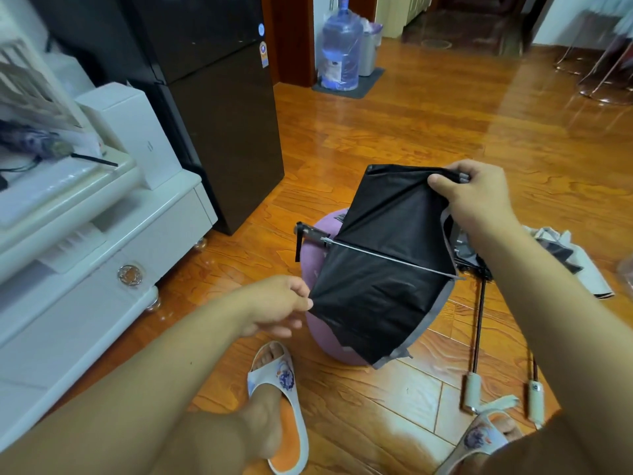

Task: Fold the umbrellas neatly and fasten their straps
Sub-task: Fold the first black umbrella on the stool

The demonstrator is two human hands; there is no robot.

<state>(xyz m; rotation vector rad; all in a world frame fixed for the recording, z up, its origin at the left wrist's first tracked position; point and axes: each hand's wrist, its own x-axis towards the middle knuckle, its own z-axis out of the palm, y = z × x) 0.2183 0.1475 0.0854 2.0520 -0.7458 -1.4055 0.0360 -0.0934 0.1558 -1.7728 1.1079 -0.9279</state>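
Observation:
A black umbrella canopy [383, 255] with a grey hem is held stretched in the air over the floor. A thin metal rib [387, 257] runs across it. My left hand [277, 305] pinches the canopy's lower left corner. My right hand [476, 197] grips the upper right edge at a rib tip. Behind the canopy sits a purple round cushion [329, 337], partly hidden. Two more umbrellas lie on the floor to the right, with dark shafts and pale handles [472, 389] [535, 395]; their canopies are mostly hidden behind my right arm.
A white cabinet [102, 241] stands at the left, with a dark fridge [222, 108] beside it. My feet in white slippers [281, 402] rest on the wooden floor. A water bottle [340, 46] stands far back. Crumpled fabric [565, 248] lies at the right.

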